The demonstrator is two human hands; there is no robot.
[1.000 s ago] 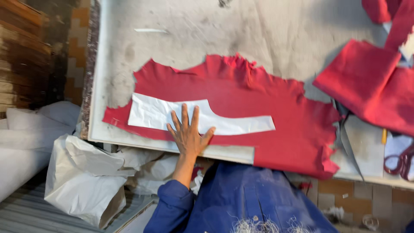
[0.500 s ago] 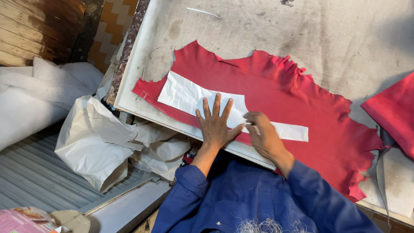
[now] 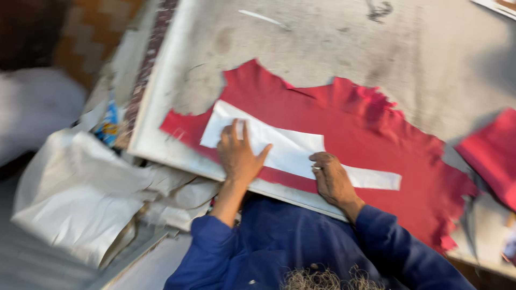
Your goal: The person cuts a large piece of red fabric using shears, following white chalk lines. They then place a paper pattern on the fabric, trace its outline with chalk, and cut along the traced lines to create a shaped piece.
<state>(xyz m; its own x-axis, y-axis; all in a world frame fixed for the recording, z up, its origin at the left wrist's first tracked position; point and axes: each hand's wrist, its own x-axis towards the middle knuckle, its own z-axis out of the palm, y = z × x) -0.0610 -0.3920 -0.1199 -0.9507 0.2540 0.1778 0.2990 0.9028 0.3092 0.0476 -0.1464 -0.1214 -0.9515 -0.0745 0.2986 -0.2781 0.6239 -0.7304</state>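
A ragged-edged red leather hide (image 3: 365, 123) lies flat on a grey worktable (image 3: 333, 48). A long white paper pattern (image 3: 290, 147) rests on the hide near the table's front edge. My left hand (image 3: 239, 153) lies flat on the pattern's left part, fingers close together, pressing it down. My right hand (image 3: 333, 180) is curled at the pattern's lower edge, fingertips touching the paper; whether it holds a small tool is hidden by blur. Blue sleeves cover both arms.
Another folded red leather piece (image 3: 492, 156) lies at the right edge of the table. White sacks (image 3: 80, 198) are heaped on the floor to the left below the table. A wall of brown tiles (image 3: 91, 32) is at the upper left.
My right hand came into view and settled on the pattern's lower edge. My left hand stays on the pattern, its fingers drawn closer together. The camera swung, tilting the table in view.
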